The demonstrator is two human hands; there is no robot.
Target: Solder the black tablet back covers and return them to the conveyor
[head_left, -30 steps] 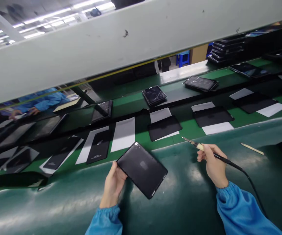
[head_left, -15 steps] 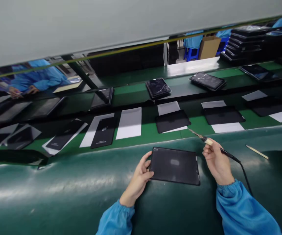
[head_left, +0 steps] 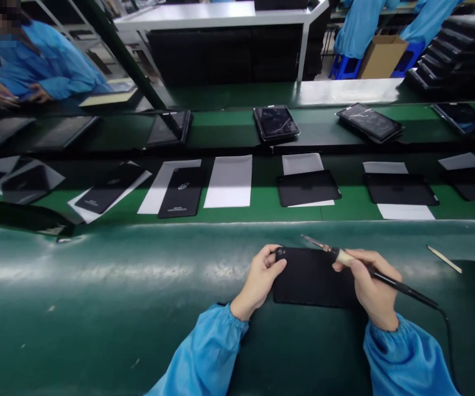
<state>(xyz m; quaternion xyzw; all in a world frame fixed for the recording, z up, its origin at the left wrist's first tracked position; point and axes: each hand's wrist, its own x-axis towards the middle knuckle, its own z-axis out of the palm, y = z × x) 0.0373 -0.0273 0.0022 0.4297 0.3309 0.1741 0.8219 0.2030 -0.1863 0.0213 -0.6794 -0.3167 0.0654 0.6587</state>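
A matte black tablet (head_left: 314, 278) lies flat on the dark green mat (head_left: 97, 297), with a small camera hole at its top left corner. My left hand (head_left: 260, 280) grips its left edge, fingers curled over the top of the case. My right hand (head_left: 371, 289) is shut around a soldering iron (head_left: 347, 257) with a cream grip and a black cable running off to the right. The iron's metal tip points up and left, just past the tablet's top edge. That hand's heel hides the tablet's right end.
A green conveyor belt (head_left: 262, 195) beyond the mat carries several black tablet shells on white and grey sheets. A thin wooden stick (head_left: 445, 259) lies on the mat. Stacked tablets (head_left: 456, 49) stand at upper right, and a co-worker in blue (head_left: 43, 63) sits at upper left.
The tablet has swung from a slant to level and now lies on the mat. My right hand has brought the iron over its top edge. The camera view has tilted level.
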